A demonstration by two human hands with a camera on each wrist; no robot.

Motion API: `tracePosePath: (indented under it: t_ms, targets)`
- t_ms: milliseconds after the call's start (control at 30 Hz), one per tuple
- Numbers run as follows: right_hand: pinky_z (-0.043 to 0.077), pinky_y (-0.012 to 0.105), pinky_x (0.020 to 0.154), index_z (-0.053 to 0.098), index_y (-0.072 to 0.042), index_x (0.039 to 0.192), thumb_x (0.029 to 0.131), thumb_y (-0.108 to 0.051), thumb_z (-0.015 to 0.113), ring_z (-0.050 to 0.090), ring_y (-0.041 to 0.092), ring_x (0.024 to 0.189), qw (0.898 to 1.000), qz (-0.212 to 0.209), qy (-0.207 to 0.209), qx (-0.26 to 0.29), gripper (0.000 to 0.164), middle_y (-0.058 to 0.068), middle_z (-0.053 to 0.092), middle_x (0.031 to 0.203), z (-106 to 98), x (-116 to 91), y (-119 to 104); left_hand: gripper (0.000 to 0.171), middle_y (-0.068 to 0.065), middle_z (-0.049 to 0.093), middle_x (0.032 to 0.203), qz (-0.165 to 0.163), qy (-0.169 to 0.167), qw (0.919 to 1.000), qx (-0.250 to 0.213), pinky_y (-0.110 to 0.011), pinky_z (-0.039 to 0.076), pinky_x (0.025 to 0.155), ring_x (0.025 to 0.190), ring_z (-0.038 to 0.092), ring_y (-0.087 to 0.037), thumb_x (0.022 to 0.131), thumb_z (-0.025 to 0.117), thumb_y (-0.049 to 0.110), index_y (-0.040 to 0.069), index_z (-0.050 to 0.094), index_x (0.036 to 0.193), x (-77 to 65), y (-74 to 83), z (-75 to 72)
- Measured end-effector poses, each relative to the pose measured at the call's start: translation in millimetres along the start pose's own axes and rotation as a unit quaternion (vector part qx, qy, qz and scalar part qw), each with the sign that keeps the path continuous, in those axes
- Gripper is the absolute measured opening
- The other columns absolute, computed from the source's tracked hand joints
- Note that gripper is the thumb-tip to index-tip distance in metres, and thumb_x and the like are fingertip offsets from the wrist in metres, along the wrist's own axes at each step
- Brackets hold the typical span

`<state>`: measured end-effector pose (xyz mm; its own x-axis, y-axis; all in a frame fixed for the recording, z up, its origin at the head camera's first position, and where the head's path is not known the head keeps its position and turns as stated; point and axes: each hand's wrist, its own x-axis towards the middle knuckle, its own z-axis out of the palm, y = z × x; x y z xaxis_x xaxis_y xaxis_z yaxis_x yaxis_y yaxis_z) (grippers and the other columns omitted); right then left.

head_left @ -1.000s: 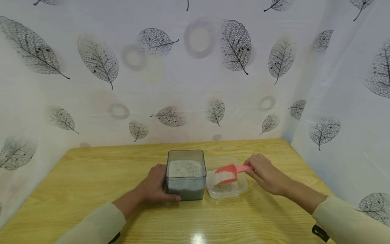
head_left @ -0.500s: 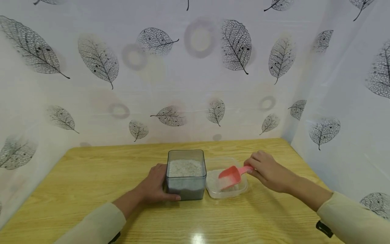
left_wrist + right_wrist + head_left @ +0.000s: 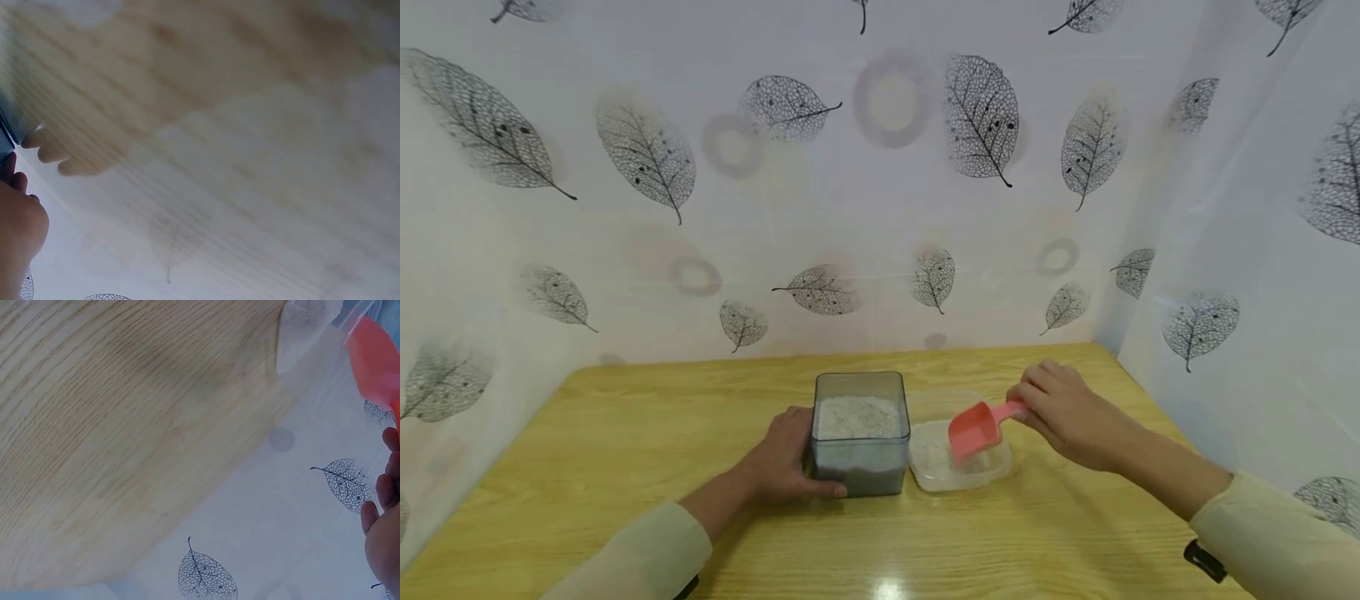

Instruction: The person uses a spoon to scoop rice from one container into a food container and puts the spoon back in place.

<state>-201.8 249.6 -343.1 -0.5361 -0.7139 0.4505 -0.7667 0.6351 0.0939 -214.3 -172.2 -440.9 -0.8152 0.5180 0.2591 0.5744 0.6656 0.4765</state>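
Observation:
A pink scoop [image 3: 973, 432] is tilted over a clear plastic container [image 3: 942, 484], its bowl bare inside. My right hand [image 3: 1063, 417] grips the scoop by its handle; in the right wrist view the bowl [image 3: 374, 362] shows at the upper right edge. White grains that look like rice [image 3: 929, 450] lie in the clear container. Just left of it stands a square grey see-through bin [image 3: 859, 471] with more white grains [image 3: 859, 417] inside. My left hand [image 3: 786, 462] holds this bin from its left side, thumb across the front and the other fingers mostly hidden behind.
Everything stands on a wood-grain table [image 3: 662, 450]. A pale curtain [image 3: 850, 192] with a leaf print rises behind the table and along both its sides.
The scoop has tipped downward and shifted slightly right, and the grains in it have gone out over the clear container. My right hand rose and turned a little; my left hand stayed on the bin.

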Motion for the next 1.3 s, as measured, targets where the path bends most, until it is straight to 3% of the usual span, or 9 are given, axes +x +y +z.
tracePosePath:
  t_ms: [200,433,700,967,1167,1300]
  targets:
    - [0.033,0.033,0.076,0.062,-0.009,0.102,0.103,-0.022,0.054,0.040,0.011,0.085,0.997,0.035,0.065,0.035,0.016,-0.006,0.055,0.090,-4,6,-2,0.104,-0.003,0.059,0.129,0.009,0.012,0.9999,-0.001,-0.053,0.036,0.106,0.118,0.049,-0.021,0.065,0.079,0.071,0.011,0.044,0.143,0.4,0.9,0.8]
    - [0.028,0.029,0.073,0.060,-0.008,0.098,0.105,-0.022,0.051,0.036,0.011,0.080,0.989,0.065,0.115,0.064,0.019,-0.007,0.049,0.081,-13,20,-6,0.103,-0.001,0.060,0.130,0.018,0.019,0.9996,-0.014,-0.052,0.035,0.107,0.117,0.049,-0.019,0.064,0.081,0.069,0.014,0.044,0.144,3.1,2.3,-2.0]
    - [0.029,0.028,0.074,0.062,-0.005,0.102,0.104,-0.022,0.051,0.038,0.011,0.082,0.986,0.076,0.124,0.078,0.020,-0.006,0.051,0.084,-13,32,-16,0.102,-0.001,0.058,0.131,0.009,0.006,0.9998,-0.019,-0.052,0.034,0.108,0.118,0.048,-0.019,0.064,0.082,0.065,0.015,0.043,0.144,1.3,2.5,-1.5]
    - [0.031,0.032,0.075,0.063,-0.006,0.103,0.106,-0.040,0.039,0.040,0.014,0.083,0.989,0.040,0.113,0.083,0.042,-0.002,0.056,0.088,-9,59,-31,0.106,-0.001,0.058,0.132,0.000,0.001,0.9999,-0.011,-0.050,0.033,0.109,0.119,0.048,-0.019,0.063,0.081,0.070,0.015,0.042,0.145,2.3,0.5,-0.8]
    - [0.029,0.032,0.075,0.064,-0.008,0.108,0.106,-0.042,0.041,0.042,0.016,0.087,0.996,0.022,0.072,0.057,0.041,0.000,0.057,0.094,-2,73,-42,0.108,-0.002,0.057,0.134,-0.009,-0.014,0.9998,-0.009,-0.050,0.034,0.109,0.120,0.047,-0.020,0.063,0.079,0.073,0.015,0.041,0.146,-1.5,0.3,-1.6]
    - [0.030,0.032,0.074,0.065,-0.006,0.108,0.106,-0.045,0.034,0.044,0.019,0.088,0.997,-0.016,0.075,0.029,0.049,0.002,0.058,0.095,-3,82,-45,0.107,-0.002,0.057,0.134,-0.006,-0.007,0.9999,-0.010,-0.050,0.033,0.109,0.121,0.047,-0.020,0.063,0.080,0.071,0.015,0.041,0.146,-0.5,-0.2,-1.1]
